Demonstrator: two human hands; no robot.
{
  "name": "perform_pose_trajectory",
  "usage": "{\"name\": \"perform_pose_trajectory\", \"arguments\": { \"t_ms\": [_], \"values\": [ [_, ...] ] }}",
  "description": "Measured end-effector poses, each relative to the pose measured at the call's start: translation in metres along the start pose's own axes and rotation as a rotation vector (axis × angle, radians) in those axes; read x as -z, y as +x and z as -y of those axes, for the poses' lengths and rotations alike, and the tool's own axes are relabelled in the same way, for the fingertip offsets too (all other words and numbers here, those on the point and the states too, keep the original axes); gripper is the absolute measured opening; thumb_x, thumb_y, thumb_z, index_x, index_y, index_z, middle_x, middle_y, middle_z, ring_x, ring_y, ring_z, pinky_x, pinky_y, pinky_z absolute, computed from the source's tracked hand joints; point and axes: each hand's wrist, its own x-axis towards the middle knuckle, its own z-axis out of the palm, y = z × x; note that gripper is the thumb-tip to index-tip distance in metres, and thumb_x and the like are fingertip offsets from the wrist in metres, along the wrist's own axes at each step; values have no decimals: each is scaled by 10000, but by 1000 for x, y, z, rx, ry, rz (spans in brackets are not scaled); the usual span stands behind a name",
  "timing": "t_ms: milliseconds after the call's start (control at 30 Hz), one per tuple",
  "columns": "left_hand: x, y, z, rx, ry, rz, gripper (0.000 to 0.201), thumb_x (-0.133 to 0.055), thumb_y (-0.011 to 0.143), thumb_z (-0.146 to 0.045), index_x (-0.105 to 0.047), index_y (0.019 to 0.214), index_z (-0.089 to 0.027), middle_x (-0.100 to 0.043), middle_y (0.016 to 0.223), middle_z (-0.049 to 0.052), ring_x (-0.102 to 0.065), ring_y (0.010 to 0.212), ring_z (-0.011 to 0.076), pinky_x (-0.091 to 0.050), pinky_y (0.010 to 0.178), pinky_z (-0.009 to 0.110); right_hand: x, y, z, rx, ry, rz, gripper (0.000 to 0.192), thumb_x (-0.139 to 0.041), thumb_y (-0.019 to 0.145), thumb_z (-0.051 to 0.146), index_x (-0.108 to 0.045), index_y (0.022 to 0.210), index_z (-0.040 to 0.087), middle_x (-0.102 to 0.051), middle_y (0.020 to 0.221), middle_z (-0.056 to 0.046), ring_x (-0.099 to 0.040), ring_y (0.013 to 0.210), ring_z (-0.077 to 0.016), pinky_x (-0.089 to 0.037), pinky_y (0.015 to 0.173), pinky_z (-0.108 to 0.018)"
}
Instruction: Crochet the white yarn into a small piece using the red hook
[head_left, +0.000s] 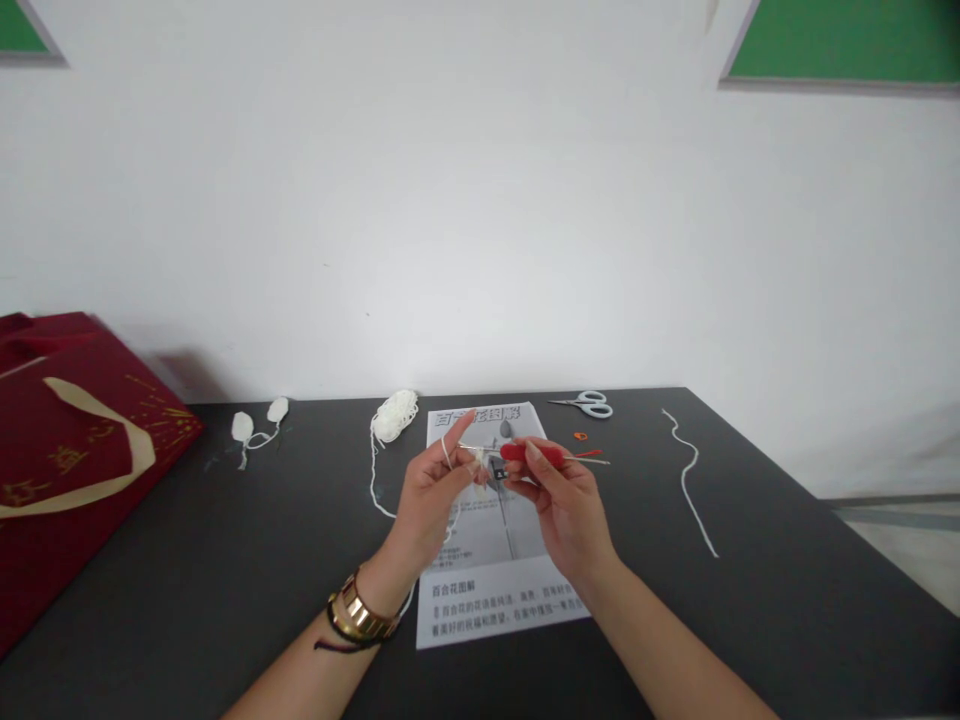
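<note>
Crochet hook (534, 455) clenched in right hand (564, 500); left hand (435, 490) tensions yarn (448, 452). Stitching underway; next loop likely requires steady tension.

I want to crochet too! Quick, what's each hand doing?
Left hand: closed on the white yarn, forefinger raised.
Right hand: closed on the red crochet hook.
</note>
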Motion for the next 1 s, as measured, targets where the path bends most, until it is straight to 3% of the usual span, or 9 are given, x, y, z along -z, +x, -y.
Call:
{"name": "perform_pose_trajectory", "arguments": {
  "t_ms": [100, 167, 300, 367, 433, 600, 700, 1000],
  "values": [
    [-4, -1, 1, 7, -43, -54, 531, -622, 766, -53, -566, 1271, -208, -599, 611, -54, -542, 625, 103, -398, 722, 248, 1, -4, -4, 143, -183, -1, 113, -662, 817, 268, -715, 898, 210, -744, 805, -23, -657, 658, -115, -562, 672, -255],
    [-7, -1, -1, 29, -101, -85, 554, -623, 760, -51, -542, 1288, -196, -587, 606, -59, -544, 625, 100, -406, 721, 238, 3, -6, -5, 331, -385, 45, 134, -625, 841, 211, -717, 933, 242, -742, 828, -25, -667, 715, -142, -553, 705, -289],
    [-9, -1, -12, 142, -266, -100, 496, -591, 764, -65, -556, 1253, -141, -550, 629, -55, -516, 586, 71, -428, 675, 208, 10, -9, -4, 839, -795, 360, 411, -549, 817, 26, -669, 1122, 274, -716, 1014, -73, -644, 917, -209, -526, 796, -368],
    [-7, -1, -19, 255, -375, -63, 496, -580, 728, -33, -577, 1220, -100, -544, 643, -41, -507, 575, 66, -435, 659, 204, 13, -9, -1, 948, -856, 462, 493, -520, 805, -20, -633, 1184, 274, -698, 1063, -87, -628, 953, -219, -520, 810, -385],
    [-2, 1, -25, 313, -458, -13, 504, -574, 699, -34, -590, 1201, -71, -530, 622, -34, -506, 576, 81, -447, 670, 231, 13, -9, 1, 905, -807, 464, 480, -513, 820, -19, -638, 1170, 285, -696, 1052, -80, -630, 944, -212, -527, 790, -376],
    [8, 4, -31, 386, -548, 91, 506, -547, 648, -20, -644, 1142, -70, -499, 540, -18, -466, 522, 104, -421, 609, 251, 8, -6, 2, 521, -496, 342, 247, -575, 864, 121, -711, 984, 288, -708, 922, -31, -663, 815, -174, -564, 704, -322],
    [12, 5, -32, 387, -542, 128, 457, -531, 657, -29, -694, 1077, -109, -498, 508, 3, -485, 533, 131, -394, 586, 253, 7, -4, 1, 372, -328, 312, 154, -618, 848, 186, -726, 920, 269, -714, 888, -20, -673, 797, -169, -588, 668, -298],
    [15, 3, -36, 308, -538, 165, 455, -497, 660, -22, -717, 1045, -126, -483, 460, -8, -459, 511, 130, -357, 584, 261, 11, 0, 8, 296, -204, 289, 98, -664, 819, 231, -732, 889, 234, -719, 844, -20, -685, 783, -167, -601, 620, -269]
  ]
}}
